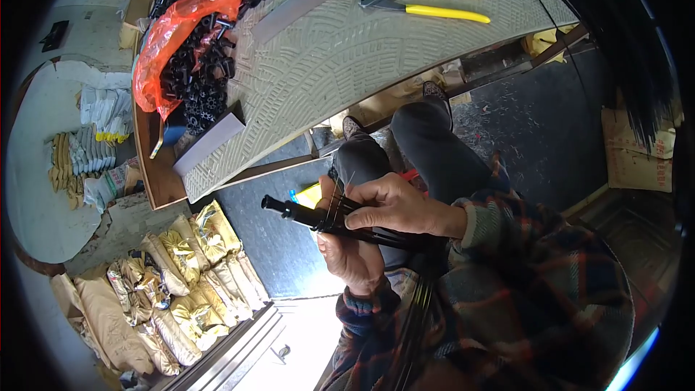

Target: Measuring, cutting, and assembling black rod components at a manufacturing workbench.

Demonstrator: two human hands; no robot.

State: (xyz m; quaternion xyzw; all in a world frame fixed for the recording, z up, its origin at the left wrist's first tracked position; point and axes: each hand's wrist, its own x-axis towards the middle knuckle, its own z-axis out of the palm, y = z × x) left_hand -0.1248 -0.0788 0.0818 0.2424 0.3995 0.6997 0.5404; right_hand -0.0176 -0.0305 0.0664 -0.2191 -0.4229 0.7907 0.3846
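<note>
Bundle of black rods [308, 216]: held above the lap, its ringed end pointed left. Left hand [355, 257]: closed around the bundle from beneath. Right hand [397, 206]: clasped over it from above, thumb laid along the rods. Thin wires [335, 206]: seen crossing the bundle between the hands. On the table [326, 65]: yellow-handled pliers [416, 9], laid flat; red plastic bag [163, 47], surrounded by black pieces [199, 112]. Sacks [174, 282]: stacked at lower left.
</note>
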